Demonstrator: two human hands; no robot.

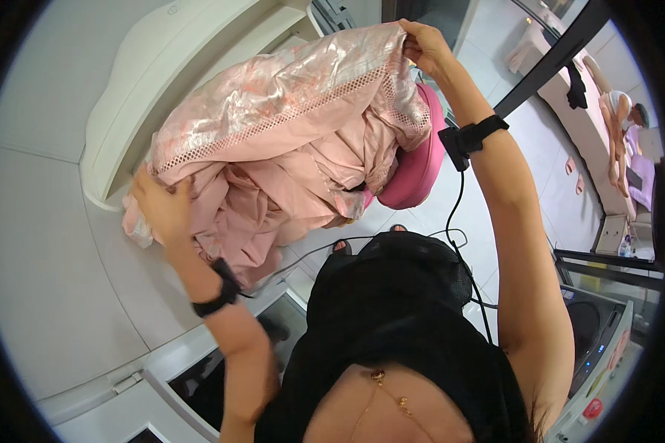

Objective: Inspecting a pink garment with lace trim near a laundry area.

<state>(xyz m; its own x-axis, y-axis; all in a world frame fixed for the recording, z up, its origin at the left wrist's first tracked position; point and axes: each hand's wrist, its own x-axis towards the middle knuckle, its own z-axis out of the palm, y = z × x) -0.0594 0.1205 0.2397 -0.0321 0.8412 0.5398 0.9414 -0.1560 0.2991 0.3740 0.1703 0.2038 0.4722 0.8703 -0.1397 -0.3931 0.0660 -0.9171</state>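
Observation:
A large pink bedcover (273, 125), with a shiny patterned band and lattice trim, lies bunched over a white curved piece of furniture (122, 96) and a bright pink padded seat (421, 177). My right hand (425, 46) pinches its upper right corner, arm stretched forward. At the left edge of the cover, my left hand (162, 207) has its fingers curled into the fabric; some fingertips are hidden in the folds. Both wrists wear black straps with cables hanging from them.
Below left is a white-framed appliance (151, 369) with a dark opening; another appliance (595, 332) with blue lights stands lower right. Cables cross the tiled floor (488, 214) near my feet. Past a dark-framed glass door (539, 63), another person (617, 140) is on a bed, with slippers below.

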